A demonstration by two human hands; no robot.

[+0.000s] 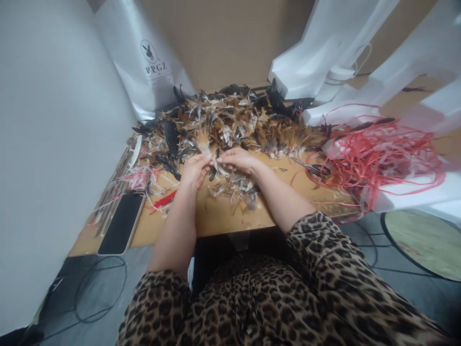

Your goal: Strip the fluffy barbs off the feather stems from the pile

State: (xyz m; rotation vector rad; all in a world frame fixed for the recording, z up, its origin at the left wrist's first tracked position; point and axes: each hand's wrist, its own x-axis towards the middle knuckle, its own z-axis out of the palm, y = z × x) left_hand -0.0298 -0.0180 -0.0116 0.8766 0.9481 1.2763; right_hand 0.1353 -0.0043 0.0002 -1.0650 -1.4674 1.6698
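Observation:
My left hand is closed in a pinch on a light brown feather, whose fanned tip points up and away from me. Close beside it, my right hand has thumb and fingers pressed together near the feather's base; what lies between those fingertips is too small to make out. Just beyond both hands spreads a large heap of brown, black and white feathers. Loose downy bits are scattered on the wooden table under my hands.
A phone rests at the table's left edge, near a red strip and pink-white shreds. Right of the heap are scissors and a tangle of red ribbon. White bags stand behind; a round stool is lower right.

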